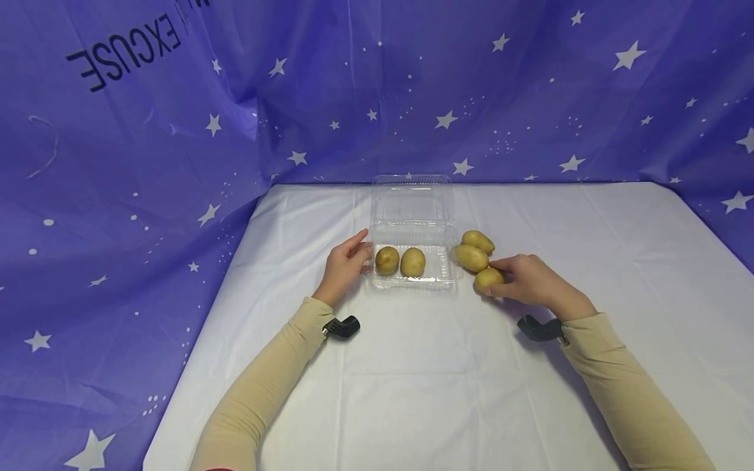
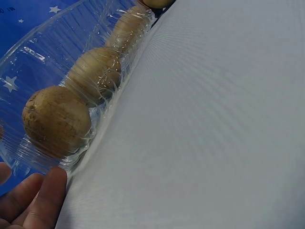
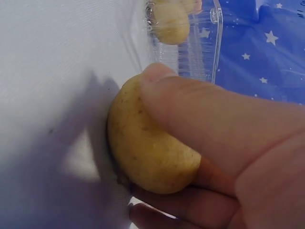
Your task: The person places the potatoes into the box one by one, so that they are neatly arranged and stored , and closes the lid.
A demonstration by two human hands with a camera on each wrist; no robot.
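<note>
A clear plastic clamshell container [image 1: 438,265] lies with its lid [image 1: 412,199] raised at the back. Two potatoes, one at the left [image 1: 387,260] and one beside it [image 1: 413,262], sit inside its base. My left hand [image 1: 346,265] touches the container's left end with its fingertips; fingers [image 2: 50,198] show against that end wall in the left wrist view. To the right of the container, my right hand [image 1: 530,281] pinches a potato [image 3: 147,138] between thumb and fingers, down at the cloth. Two more potatoes, a nearer one [image 1: 472,258] and a farther one [image 1: 478,241], lie just beyond it.
A white cloth [image 1: 424,386] covers the table. Purple sheeting with white stars [image 1: 501,98] hangs behind and to the left. Dark wrist-worn cameras sit at the left wrist [image 1: 343,327] and the right wrist [image 1: 538,328].
</note>
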